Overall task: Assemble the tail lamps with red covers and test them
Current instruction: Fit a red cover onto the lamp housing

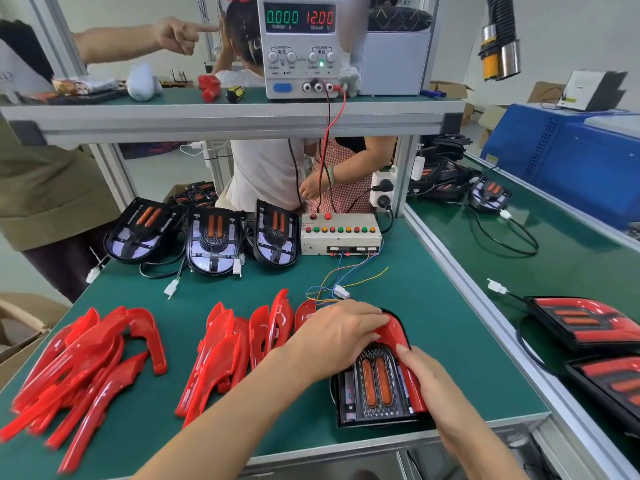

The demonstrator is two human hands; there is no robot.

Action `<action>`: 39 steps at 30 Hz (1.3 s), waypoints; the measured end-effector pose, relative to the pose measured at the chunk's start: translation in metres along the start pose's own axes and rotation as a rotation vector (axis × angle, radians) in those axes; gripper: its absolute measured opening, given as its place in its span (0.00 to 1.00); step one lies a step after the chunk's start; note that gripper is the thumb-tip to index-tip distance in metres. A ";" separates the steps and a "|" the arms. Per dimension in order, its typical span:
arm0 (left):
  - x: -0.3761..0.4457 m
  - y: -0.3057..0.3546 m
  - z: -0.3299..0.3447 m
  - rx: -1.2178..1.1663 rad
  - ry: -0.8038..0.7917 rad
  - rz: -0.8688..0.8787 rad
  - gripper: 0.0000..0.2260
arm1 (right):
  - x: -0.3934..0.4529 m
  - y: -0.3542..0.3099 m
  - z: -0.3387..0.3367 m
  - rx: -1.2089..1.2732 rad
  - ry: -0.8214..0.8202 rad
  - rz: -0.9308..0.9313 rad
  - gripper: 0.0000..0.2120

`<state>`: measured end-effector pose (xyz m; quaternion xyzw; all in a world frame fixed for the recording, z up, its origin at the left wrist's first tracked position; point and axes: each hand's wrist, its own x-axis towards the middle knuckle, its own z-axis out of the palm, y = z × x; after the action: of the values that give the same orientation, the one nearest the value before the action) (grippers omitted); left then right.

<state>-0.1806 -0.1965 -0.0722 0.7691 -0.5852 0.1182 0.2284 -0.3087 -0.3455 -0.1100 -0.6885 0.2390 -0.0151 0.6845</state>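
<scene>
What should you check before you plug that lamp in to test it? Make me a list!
1. Red cover on the lamp: not ok, only partly on, left side bare.
2. Left hand and right hand both on the cover: ok.
3. Power supply showing 12.00 volts: ok.
4. Current reads 0.000: ok.
5. Test box connector free on the mat: ok.
6. The lamp's own plug: cannot tell, hidden.

Covers (90,355) glossy red. Lamp (377,386) black, two orange bars, mesh-patterned surround. Mat (398,282) green. Tester (341,233) cream; red, green, amber buttons. Supply (299,46) readouts green, red.
</scene>
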 end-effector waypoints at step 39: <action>0.017 -0.022 -0.008 -0.145 -0.321 -0.093 0.22 | -0.001 0.001 -0.006 0.035 -0.169 -0.057 0.26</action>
<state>-0.1541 -0.2027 -0.0619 0.7857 -0.5851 -0.0594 0.1920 -0.3125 -0.3509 -0.1100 -0.6818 0.1606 0.0194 0.7134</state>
